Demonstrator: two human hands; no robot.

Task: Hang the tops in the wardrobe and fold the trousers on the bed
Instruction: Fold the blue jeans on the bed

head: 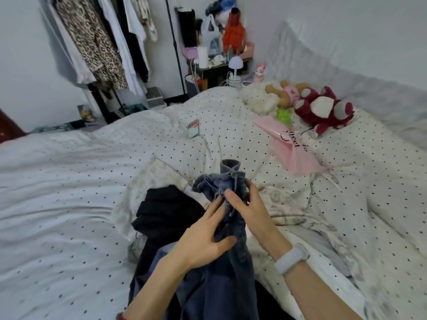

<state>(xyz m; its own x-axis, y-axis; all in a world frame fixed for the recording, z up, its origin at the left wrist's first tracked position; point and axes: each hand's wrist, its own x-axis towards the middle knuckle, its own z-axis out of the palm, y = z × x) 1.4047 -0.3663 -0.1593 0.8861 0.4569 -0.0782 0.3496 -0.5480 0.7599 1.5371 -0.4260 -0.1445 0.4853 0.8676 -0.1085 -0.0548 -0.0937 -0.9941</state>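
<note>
With my left hand (205, 236) and right hand (248, 204) both gripping the bunched blue denim jeans (221, 262) above the dotted white duvet (69, 204), beside the black garment (166, 211), I should find the waistband and shake the legs straight before folding.

Bed (69, 185) w/ white black-dotted duvet carries: dark clothes pile (166, 211) near front, phone (193, 128) w/ cable mid, pink bag (288, 146) to the right, plush toys (323, 109) by far edge, floral sheet (288, 204) under the pile.
</note>
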